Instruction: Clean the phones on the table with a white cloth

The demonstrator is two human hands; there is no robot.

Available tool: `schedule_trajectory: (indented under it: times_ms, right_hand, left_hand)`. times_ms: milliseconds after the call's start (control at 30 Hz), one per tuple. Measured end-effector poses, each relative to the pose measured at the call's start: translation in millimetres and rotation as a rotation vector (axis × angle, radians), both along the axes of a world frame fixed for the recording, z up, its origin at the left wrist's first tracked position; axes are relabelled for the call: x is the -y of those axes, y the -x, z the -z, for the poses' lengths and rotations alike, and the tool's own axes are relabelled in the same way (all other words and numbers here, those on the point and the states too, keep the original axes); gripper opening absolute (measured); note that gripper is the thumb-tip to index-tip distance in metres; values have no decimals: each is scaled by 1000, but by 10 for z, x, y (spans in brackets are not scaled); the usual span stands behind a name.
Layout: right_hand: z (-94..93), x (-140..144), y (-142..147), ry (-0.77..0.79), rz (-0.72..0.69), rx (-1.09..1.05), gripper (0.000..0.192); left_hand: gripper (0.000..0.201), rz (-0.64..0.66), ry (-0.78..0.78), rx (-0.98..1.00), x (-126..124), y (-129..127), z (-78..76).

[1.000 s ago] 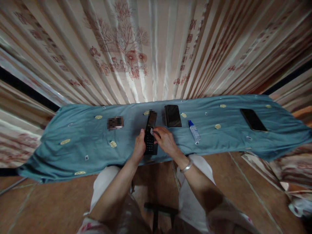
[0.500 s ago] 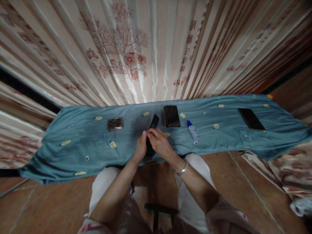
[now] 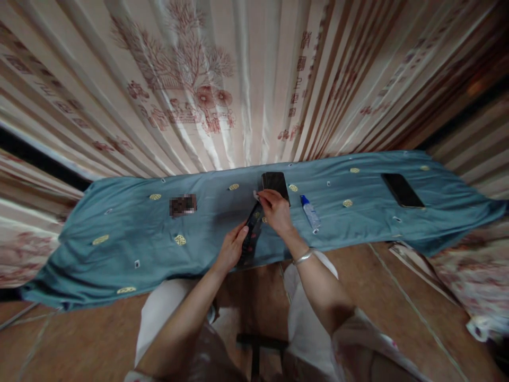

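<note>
My left hand (image 3: 230,248) is closed round the lower part of a long black device (image 3: 252,218), its thumb along the near side. The device slants away from me over the cloth; a flip phone or a remote control, I cannot tell which. My right hand (image 3: 277,211) is at its far end, thumb and fingers pinched on a small white scrap (image 3: 255,195) that looks like tissue or cloth. Just behind the right hand lies a dark folded case or wallet (image 3: 276,181), partly covered by the fingers. A clear bottle with a blue cap (image 3: 310,212) lies to the right.
A teal patterned cloth (image 3: 214,212) covers the narrow table. Toward the right end lies a black phone (image 3: 402,190); on the left is a small pixelated item (image 3: 183,205). A printed curtain (image 3: 246,106) hangs behind. My knees are under the front edge.
My right hand has moved away from my left, up to the device's far end, and the white scrap now shows in its fingers. The view has shifted slightly.
</note>
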State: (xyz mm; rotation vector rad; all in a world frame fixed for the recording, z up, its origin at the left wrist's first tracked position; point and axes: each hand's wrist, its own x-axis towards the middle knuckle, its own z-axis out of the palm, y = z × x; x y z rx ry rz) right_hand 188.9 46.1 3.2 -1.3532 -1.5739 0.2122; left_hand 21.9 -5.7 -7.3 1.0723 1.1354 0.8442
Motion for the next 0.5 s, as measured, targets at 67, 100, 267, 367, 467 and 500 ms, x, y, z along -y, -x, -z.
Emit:
schedule_trajectory:
  times_ms: [67, 100, 267, 367, 467, 500]
  right_hand:
    - [20, -22, -30, 51, -18, -167, 22]
    - [32, -37, -44, 86, -22, -252, 22]
    - [108, -111, -80, 245, -53, -569, 20]
    - [132, -132, -71, 275, -64, -700, 21]
    - [127, -135, -43, 294, -65, -881, 22]
    - [121, -134, -32, 305, -67, -961, 22]
  left_hand:
    - [57, 4, 8, 4, 10, 12, -4]
    - [58, -1, 13, 15, 16, 18, -11]
    - [61, -29, 67, 110, 43, 49, -91]
    - [57, -44, 84, 158, 48, 63, -161]
    - [49, -65, 118, 208, 51, 57, -230]
    - [47, -68, 134, 223, 54, 50, -252]
